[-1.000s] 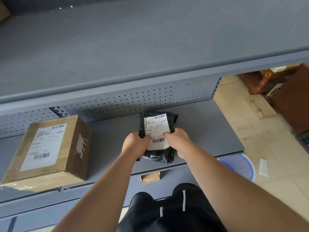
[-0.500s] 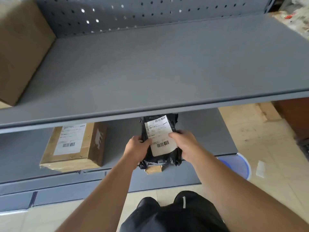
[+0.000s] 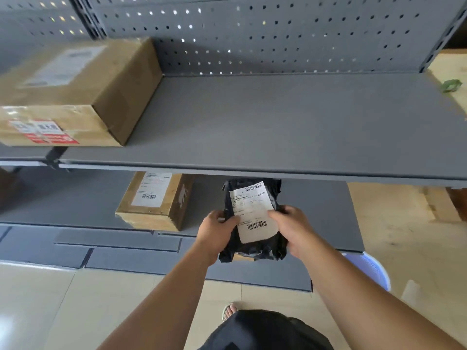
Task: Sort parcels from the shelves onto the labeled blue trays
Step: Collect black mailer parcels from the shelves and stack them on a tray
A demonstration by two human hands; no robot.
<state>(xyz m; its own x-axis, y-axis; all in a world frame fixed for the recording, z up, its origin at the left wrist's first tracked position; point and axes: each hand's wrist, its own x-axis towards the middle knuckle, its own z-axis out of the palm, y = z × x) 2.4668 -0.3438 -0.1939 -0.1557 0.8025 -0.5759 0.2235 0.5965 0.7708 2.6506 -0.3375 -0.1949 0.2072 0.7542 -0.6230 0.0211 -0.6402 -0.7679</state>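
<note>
— The upper shelf (image 3: 278, 122) hangs right over your hands. Lift straight up and I'd expect the parcel's top to catch its front lip, so draw it toward you first
— The big cardboard box (image 3: 75, 92) up there sits near that front edge, and a knock from below could jog it
— The smaller box (image 3: 154, 200) on the lower shelf (image 3: 323, 213) is well clear to your left
— That pale blue rim (image 3: 374, 271) low on your right may be a tray, but I can't see its label
— The black parcel (image 3: 275, 195) is out over the lower shelf's front edge. Your left hand (image 3: 214, 227) pinches one side and your right hand (image 3: 293, 228) wraps the other. It's a slack bag, so it may slump if one hand lets go
— Your thumbs cover part of its white label (image 3: 252, 215), so you could misread the destination
</note>
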